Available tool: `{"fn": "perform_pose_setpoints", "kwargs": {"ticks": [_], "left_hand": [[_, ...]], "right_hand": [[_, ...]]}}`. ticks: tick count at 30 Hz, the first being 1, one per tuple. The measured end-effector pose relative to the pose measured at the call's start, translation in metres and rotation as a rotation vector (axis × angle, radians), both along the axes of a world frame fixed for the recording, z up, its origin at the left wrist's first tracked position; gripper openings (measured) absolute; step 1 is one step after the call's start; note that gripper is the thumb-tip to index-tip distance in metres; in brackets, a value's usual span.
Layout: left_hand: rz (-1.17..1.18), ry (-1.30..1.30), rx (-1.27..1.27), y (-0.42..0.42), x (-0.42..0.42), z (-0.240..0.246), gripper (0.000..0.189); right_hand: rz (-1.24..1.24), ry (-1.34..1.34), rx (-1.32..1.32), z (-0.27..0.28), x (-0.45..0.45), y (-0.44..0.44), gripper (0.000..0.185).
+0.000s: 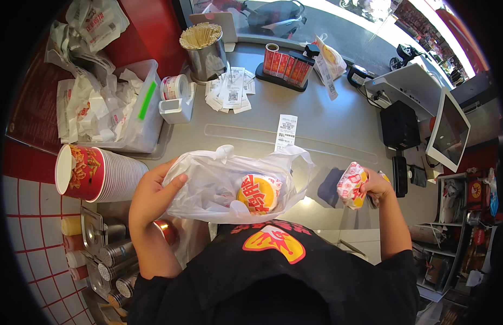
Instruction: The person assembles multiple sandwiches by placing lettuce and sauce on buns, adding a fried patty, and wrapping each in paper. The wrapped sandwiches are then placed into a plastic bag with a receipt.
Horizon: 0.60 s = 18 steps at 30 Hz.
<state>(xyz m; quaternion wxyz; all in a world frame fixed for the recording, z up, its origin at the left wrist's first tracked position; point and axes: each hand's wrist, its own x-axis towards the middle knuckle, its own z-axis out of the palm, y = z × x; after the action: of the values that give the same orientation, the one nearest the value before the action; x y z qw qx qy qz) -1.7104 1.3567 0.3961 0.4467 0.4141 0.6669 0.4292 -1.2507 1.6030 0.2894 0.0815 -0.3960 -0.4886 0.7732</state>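
My left hand grips the left side of a white plastic carrier bag, with the thumb over its edge. Inside the bag, a round wrapped food item shows its yellow, white and red printed paper. To the right of the bag, my right hand is closed around a paper-wrapped food item with a similar print, above the steel counter. Part of a second printed wrapper shows beyond that hand; how it is held is hidden. A printed receipt lies just behind the bag.
Stacked paper buckets and a plastic bin of paper bags stand at left. Behind are a steel canister of sticks, loose receipts, a sticker-roll holder and another filled bag. A monitor and black box stand at right.
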Motion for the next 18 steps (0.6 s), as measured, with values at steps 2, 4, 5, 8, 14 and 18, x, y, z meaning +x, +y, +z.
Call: {"fn": "perform_pose_setpoints", "kwargs": {"ticks": [2, 4, 5, 8, 14, 18], "left_hand": [[0.035, 0.024, 0.017, 0.001, 0.002, -0.001, 0.034], [0.069, 0.093, 0.013, 0.001, 0.007, 0.0, 0.033], [0.083, 0.144, 0.01, 0.002, 0.009, 0.001, 0.032], [0.151, 0.22, 0.048, 0.003, 0.009, 0.001, 0.028], [0.237, 0.409, 0.041, 0.012, 0.022, 0.003, 0.017], [0.25, 0.371, 0.046, 0.01, 0.019, -0.005, 0.016]], "right_hand": [[-0.003, 0.355, -0.122, 0.01, -0.028, -0.009, 0.045], [0.079, 0.545, -0.118, 0.04, -0.09, -0.03, 0.048], [0.135, 0.572, -0.04, 0.058, -0.129, -0.045, 0.051], [0.268, 0.283, 0.939, 0.09, -0.225, -0.094, 0.057], [0.549, -0.13, 0.797, -0.013, -0.322, -0.132, 0.037], [0.535, 0.036, 0.609, -0.015, -0.313, -0.123, 0.036]]}}
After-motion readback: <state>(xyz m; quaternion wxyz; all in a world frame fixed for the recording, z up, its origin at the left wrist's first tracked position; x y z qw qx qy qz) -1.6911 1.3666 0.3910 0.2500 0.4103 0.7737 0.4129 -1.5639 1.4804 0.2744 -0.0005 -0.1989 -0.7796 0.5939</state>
